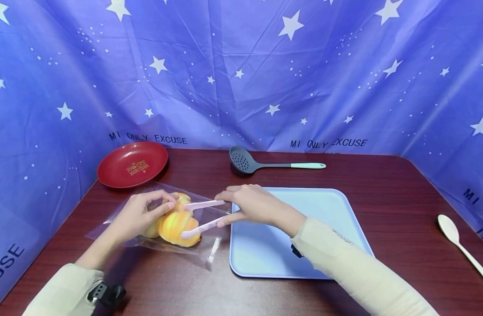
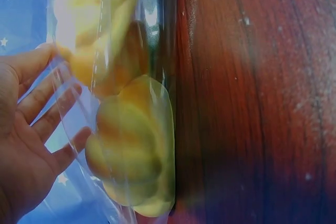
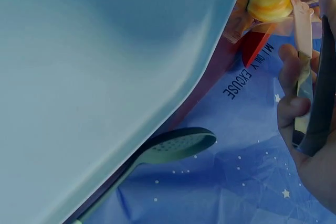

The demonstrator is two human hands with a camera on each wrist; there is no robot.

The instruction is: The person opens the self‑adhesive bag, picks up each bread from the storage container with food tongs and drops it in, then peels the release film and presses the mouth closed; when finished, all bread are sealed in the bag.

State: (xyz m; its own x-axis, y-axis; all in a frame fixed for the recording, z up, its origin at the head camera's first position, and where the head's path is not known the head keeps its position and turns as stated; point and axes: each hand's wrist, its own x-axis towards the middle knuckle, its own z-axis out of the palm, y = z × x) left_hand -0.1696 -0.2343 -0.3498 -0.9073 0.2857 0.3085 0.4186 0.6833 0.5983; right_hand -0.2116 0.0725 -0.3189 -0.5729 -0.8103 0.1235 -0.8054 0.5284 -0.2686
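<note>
– As your left hand [image 1: 136, 215] bends over the work with its back up, what does it hold?
– Your thumb and forefinger pinch the film of the clear bag [image 1: 203, 251]; the left wrist view shows other fingers spread beside it. The bread rolls [image 1: 172, 226] lie inside, just right of those fingertips.
– And your right hand [image 1: 253, 204]?
– Back up too, forearm slanting in across the blue tray [image 1: 265, 252], you grip the tongs [image 1: 205, 227], their pale arms spread apart and pointing left, tips at the rolls.
– What is hard to make out?
– Whether your tongs' tips sit within the film or on top, I cannot tell. One tong arm runs off the right wrist view's edge, your left hand covers some bread, and your right sleeve [image 1: 344, 259] hides part of the tray.
– Farther out?
– Beyond your right hand lies a skimmer [image 1: 243, 161]; beyond your left, a red plate [image 1: 116, 166]; well right of your right forearm, a spoon [image 1: 448, 229], its handle cut off.
– Any writing?
– Past both your hands, the curtain [image 1: 241, 109] reads "MI ONLY EXCUSE"; the plate's gold characters are too small to read.
</note>
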